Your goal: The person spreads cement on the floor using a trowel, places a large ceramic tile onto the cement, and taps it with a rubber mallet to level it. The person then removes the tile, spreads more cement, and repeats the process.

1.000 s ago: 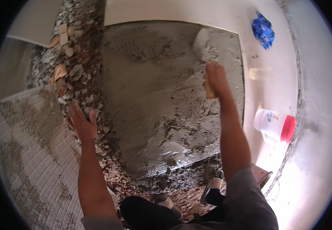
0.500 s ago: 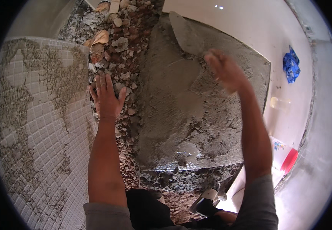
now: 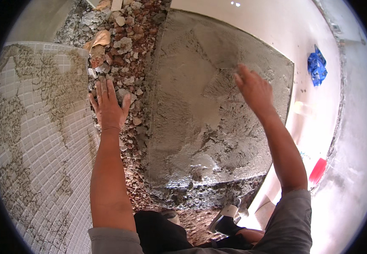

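My right hand is closed round the handle of a trowel over the far part of a bed of wet grey mortar. The blade is coated and blurred, so its outline almost melts into the mortar. With fingers spread and palm down, my left hand leans on the strip of broken rubble, holding nothing. Just left of it is the edge of a large tile, its gridded back turned up and patched with dried-looking mortar.
Pale finished tiles border the mortar at the far and right sides. A crumpled blue bag and a red-lidded tub lie on the right. My shoe stands on reddish rubble at the near edge.
My right hand and the trowel have moved a little nearer and right, and the blade has come down onto the mortar. The view has shifted slightly; my left hand stays on the rubble.
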The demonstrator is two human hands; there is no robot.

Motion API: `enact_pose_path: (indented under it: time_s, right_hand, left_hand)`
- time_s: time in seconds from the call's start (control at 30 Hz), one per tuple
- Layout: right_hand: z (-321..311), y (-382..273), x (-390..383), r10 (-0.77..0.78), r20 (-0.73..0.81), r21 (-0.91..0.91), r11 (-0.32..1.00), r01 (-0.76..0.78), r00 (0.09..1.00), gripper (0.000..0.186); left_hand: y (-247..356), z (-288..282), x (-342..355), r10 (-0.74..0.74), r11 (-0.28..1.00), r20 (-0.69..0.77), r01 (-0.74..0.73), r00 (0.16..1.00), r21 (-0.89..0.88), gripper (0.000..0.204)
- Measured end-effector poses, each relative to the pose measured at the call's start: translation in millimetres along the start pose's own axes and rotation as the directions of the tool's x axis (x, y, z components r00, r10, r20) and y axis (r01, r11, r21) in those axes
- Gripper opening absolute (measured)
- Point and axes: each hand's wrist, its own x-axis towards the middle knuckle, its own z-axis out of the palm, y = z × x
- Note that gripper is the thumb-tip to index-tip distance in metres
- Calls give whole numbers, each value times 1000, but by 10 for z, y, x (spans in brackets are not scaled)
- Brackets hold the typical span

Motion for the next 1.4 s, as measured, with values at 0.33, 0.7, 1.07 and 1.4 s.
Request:
enact_pose_path:
  time_s: [0.33, 0.7, 1.07, 1.4]
  right_hand:
    - [-11, -463, 26, -100, -69, 253, 961, 115, 993, 34]
    - [-183, 279, -299, 191, 95, 223, 953, -208, 977, 43]
    - [255, 982, -288, 310, -54, 155, 942, -299, 949, 40]
    - [634, 153, -956, -139, -137, 183, 969, 163, 981, 37]
  left_hand:
    - [-10, 25, -12, -6, 1000, -20, 6, 1000, -24, 77]
    - [-39, 98, -3, 8, 1000, -54, -8, 998, 0, 76]
    - [-108, 282, 22, 57, 997, -225, -66, 973, -32, 74]
    - [-177, 396, 79, 55, 998, -242, -57, 969, 1, 75]
